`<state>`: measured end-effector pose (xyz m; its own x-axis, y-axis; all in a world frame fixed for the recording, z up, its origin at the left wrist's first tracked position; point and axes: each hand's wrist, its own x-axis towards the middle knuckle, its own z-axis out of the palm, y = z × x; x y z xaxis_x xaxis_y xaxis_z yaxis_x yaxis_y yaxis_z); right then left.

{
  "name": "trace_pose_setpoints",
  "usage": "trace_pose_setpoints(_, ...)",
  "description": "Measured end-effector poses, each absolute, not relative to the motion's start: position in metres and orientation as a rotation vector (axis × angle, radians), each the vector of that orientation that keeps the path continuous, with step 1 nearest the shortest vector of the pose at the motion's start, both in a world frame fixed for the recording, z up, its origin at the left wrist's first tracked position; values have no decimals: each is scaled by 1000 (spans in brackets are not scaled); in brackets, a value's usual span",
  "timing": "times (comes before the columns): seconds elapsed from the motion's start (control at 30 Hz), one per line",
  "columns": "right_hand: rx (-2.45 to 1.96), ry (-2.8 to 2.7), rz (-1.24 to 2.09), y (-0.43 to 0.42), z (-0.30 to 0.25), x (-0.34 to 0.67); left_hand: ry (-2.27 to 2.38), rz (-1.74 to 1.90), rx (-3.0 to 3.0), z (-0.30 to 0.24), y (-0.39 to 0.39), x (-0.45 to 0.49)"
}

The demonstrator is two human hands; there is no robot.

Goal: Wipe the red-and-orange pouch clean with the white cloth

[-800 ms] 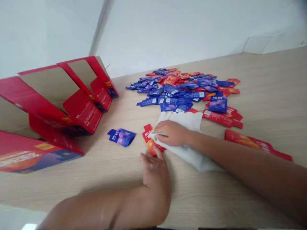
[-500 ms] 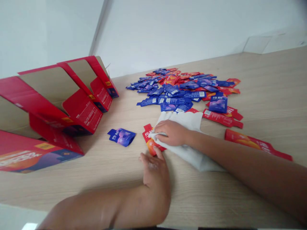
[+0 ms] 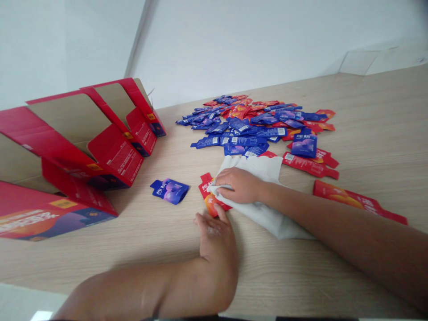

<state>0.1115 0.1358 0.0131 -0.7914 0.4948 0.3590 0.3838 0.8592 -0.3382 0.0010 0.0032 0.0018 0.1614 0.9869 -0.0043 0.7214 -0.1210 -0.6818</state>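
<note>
A red and orange pouch [image 3: 210,204] lies flat on the table, its right part covered by a white cloth [image 3: 267,168]. My right hand [image 3: 240,183] is closed on a bunched fold of this cloth and presses it over the pouch. At the pouch's near edge rests my left hand [image 3: 216,232], fingers spread, with a fingertip touching the pouch. To the left lies a single blue pouch [image 3: 171,191], apart from both hands.
Red cardboard boxes [image 3: 115,162] with raised flaps stand in a row at the left. Behind the cloth spreads a heap of blue and red pouches [image 3: 247,127]. Another red pouch [image 3: 354,200] lies beyond my right forearm. A white wall [image 3: 254,44] borders the table.
</note>
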Motion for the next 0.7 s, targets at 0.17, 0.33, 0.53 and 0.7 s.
trace_pose_setpoints(0.17, -656, -2599, 328, 136, 12, 112, -1607, 621, -1892, 1, 4, 1)
trace_pose_setpoints(0.33, -649, -2594, 313, 136, 12, 112, -1583, 617, -1871, 0, 5, 1)
trace_pose_setpoints(0.53, -639, -2589, 340, 136, 12, 112, -1620, 618, -1897, 0, 4, 1)
trace_pose_setpoints(0.7, -638, -2588, 348, 136, 12, 112, -1599, 590, -1877, 2, 3, 1)
